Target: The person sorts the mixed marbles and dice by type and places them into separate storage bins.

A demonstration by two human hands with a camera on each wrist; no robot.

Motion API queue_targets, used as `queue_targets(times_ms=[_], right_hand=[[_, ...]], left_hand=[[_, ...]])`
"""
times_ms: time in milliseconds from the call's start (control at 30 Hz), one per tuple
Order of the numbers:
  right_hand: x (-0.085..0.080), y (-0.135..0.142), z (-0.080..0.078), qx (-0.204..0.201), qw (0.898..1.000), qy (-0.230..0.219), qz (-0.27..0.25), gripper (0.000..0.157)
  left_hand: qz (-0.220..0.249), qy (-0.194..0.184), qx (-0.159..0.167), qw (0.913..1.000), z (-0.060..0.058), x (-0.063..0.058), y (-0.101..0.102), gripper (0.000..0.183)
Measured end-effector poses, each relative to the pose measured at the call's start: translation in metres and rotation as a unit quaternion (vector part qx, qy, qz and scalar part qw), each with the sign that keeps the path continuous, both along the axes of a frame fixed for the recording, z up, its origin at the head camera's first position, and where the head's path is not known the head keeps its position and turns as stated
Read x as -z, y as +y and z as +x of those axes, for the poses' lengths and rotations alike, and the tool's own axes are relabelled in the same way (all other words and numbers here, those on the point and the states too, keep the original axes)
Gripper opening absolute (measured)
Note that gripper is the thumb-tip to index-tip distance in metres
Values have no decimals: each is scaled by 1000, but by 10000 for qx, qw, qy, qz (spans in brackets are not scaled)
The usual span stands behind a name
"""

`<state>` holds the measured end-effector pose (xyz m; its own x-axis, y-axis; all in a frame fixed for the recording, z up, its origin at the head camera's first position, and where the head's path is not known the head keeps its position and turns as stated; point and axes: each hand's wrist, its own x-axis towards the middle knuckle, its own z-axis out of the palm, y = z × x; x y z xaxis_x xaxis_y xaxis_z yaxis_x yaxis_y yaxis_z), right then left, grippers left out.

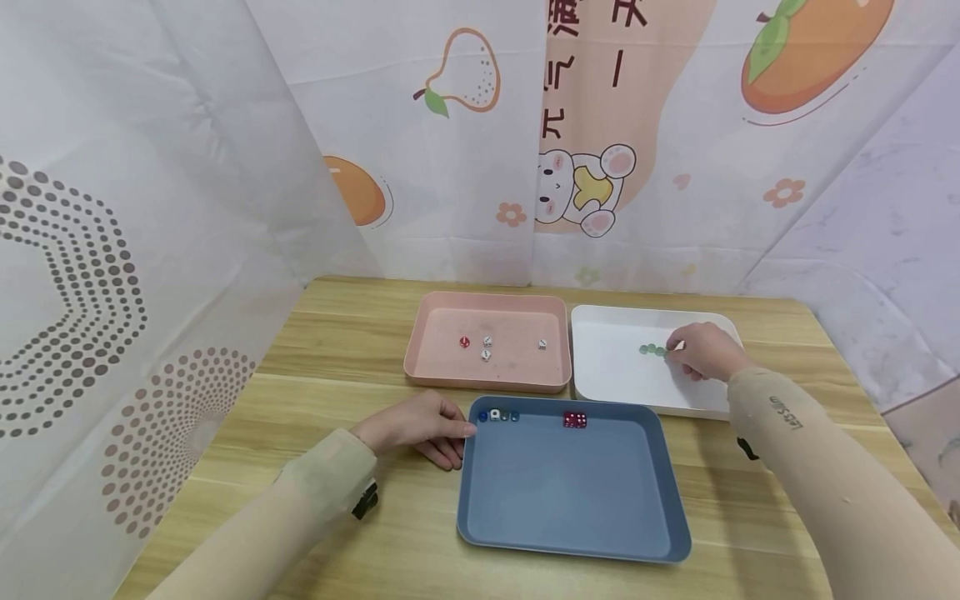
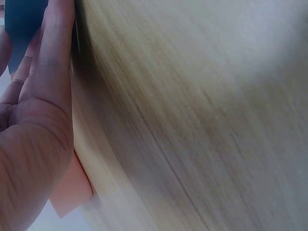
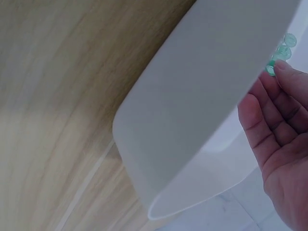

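In the head view, my right hand [image 1: 705,352] reaches into the white tray [image 1: 615,383]. Its thumb and fingertips pinch the near end of a short row of translucent green beads [image 1: 652,349]; the right wrist view shows a green bead [image 3: 271,70] at the thumb tip. My left hand [image 1: 423,425] holds the left rim of the blue tray [image 1: 570,492], thumb over the edge and fingers along the outer wall. Inside that tray's far left corner sit a blue bead [image 1: 483,416], a white die [image 1: 495,414] and two more small pieces. Red dice [image 1: 574,420] lie by the far wall.
A pink tray [image 1: 517,325] stands behind the blue one, beside the white tray. It contains a red die [image 1: 464,342] and several white dice [image 1: 486,355]. All trays rest on a wooden table [image 1: 330,333], with a printed curtain [image 1: 465,208] hanging behind.
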<state>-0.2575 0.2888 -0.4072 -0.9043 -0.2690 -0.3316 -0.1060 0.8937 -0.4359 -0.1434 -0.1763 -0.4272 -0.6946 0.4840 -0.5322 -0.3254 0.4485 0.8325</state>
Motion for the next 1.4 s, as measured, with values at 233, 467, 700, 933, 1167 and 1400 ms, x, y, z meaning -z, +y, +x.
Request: queue_targets(times_ms=[233,467,700,933,1167,1400], right_hand=[[-4,7,1,-38,10000,7,-13,28],[-7,13,0,-145,9998,88,-52,29],[-11,16,1,-138,9996,212,-81,30],[-20,13,3,-191,9985,483,-194,28],[-25,8,4,-224,9977,577,-269,29],[-30,-1,7,-318,9963,749,-265,28]], left_hand=[[-18,18,22,10000,0,2,0,31],[26,-1,16,10000,-1,4,-1,31],[34,1,15,10000,-1,4,-1,31],[36,9,38,10000,-1,5,-1,30],[53,7,14,10000,-1,5,-1,29],[43,22,38,10000,-1,6,-1,28]])
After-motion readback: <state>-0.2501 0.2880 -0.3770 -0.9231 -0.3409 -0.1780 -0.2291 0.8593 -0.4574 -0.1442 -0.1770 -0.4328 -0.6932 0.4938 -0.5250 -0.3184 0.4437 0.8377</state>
